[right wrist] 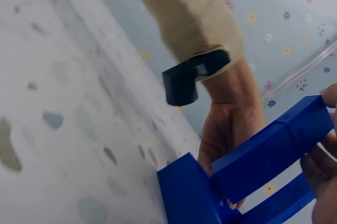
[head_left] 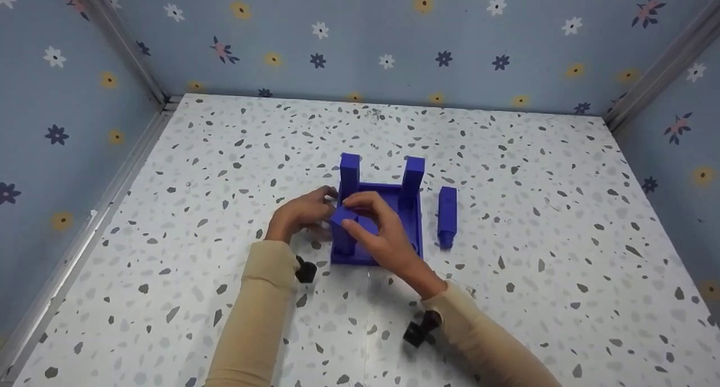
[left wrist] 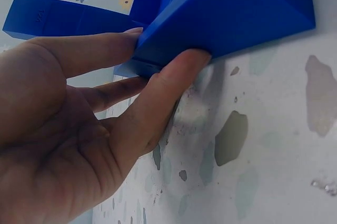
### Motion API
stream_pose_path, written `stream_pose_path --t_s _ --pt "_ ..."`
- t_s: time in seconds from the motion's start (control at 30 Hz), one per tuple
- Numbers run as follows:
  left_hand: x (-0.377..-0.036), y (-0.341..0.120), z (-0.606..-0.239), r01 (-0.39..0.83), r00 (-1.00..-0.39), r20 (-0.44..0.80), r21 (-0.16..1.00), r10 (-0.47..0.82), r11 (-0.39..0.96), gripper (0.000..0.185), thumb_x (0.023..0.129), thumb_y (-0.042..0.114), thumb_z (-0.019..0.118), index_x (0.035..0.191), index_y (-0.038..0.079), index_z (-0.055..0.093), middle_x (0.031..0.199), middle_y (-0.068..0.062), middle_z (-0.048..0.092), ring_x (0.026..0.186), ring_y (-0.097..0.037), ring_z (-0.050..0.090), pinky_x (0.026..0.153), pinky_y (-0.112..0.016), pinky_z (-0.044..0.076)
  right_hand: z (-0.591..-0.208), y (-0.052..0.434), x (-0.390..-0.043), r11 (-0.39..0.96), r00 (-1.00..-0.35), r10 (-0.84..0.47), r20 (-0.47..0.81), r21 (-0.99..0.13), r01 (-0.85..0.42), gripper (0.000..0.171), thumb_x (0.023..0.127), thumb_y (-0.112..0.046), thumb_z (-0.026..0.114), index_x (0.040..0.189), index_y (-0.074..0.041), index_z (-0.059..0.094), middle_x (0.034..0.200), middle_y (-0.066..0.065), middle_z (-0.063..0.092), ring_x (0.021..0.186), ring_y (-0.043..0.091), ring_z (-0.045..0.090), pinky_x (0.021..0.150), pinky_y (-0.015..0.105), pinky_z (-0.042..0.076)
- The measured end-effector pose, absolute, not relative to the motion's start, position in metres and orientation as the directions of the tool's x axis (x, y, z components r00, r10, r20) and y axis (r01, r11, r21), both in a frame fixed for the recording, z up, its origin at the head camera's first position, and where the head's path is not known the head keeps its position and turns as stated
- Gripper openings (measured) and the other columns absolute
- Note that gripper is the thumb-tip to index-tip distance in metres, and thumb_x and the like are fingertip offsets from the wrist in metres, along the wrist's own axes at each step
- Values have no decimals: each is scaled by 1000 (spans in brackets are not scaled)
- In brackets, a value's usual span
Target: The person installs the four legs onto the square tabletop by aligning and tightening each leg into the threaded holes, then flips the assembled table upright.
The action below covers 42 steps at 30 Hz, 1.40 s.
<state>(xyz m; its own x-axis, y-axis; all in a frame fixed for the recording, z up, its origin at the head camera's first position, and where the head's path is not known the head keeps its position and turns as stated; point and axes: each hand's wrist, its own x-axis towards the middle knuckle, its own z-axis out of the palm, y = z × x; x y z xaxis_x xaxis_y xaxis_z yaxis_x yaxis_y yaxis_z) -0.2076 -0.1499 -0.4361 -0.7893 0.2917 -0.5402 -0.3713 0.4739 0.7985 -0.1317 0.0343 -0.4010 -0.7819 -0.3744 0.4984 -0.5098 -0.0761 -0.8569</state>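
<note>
An upturned blue toy table has a square, rimmed top (head_left: 379, 186) lying flat, with two legs standing at its far corners. A third leg (head_left: 343, 239) stands at the near left corner. My right hand (head_left: 388, 243) grips that leg's upper end between thumb and fingers, also visible in the right wrist view with the leg (right wrist: 274, 148). Low on the left side, my left hand (head_left: 304, 212) holds the tabletop's edge; its fingertips press on the blue wall (left wrist: 226, 24) in the left wrist view. A loose blue leg (head_left: 448, 210) with a narrower, rounded end lies to the right.
The speckled white table (head_left: 534, 207) spreads around the pieces. Flowered blue panels (head_left: 360, 38) enclose its back and sides. Black wrist mounts (head_left: 306, 271) hang by both sleeves.
</note>
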Motion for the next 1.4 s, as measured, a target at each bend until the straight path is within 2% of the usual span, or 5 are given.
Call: stream_pose_path --t_s 0.17,0.37,0.57,0.8,1.4 --pt "-207 -150 -436 -360 -794 -532 803 296 476 47 88 18 50 133 16 36 123 -11 50 100 -25 58 73 -38 54 -401 38 -137 -114 -818 -479 320 -946 -303 35 89 1 56 121 11 48 121 27 51 113 28 51 96 37 43" --pt "-209 -149 -438 -342 -796 -524 803 303 488 49 89 19 48 136 13 34 124 -13 49 99 -23 57 79 -36 52 -417 41 -147 -125 -811 -520 269 -963 -239 34 90 -8 58 122 3 52 120 19 53 108 22 53 90 33 47" --pt "-207 -149 -434 -353 -788 -530 805 313 476 52 89 18 52 136 11 33 121 -15 51 100 -25 57 84 -39 50 -426 41 -151 -106 -827 -485 286 -957 -269 34 88 -20 63 117 -5 56 114 12 56 105 22 53 89 37 47" --pt "-209 -149 -439 -354 -797 -526 805 297 475 51 85 13 53 133 14 36 116 -13 53 96 -25 59 77 -35 52 -406 37 -137 -60 -858 -422 291 -954 -294 31 84 -5 66 109 5 52 106 14 56 97 22 54 87 36 48" --pt "-208 -149 -438 -364 -791 -537 798 294 480 63 77 7 57 135 16 34 116 -11 53 95 -24 59 78 -41 53 -398 30 -124 92 -853 -335 400 -887 -452 34 81 -6 69 106 7 50 102 18 56 90 22 57 80 35 50"
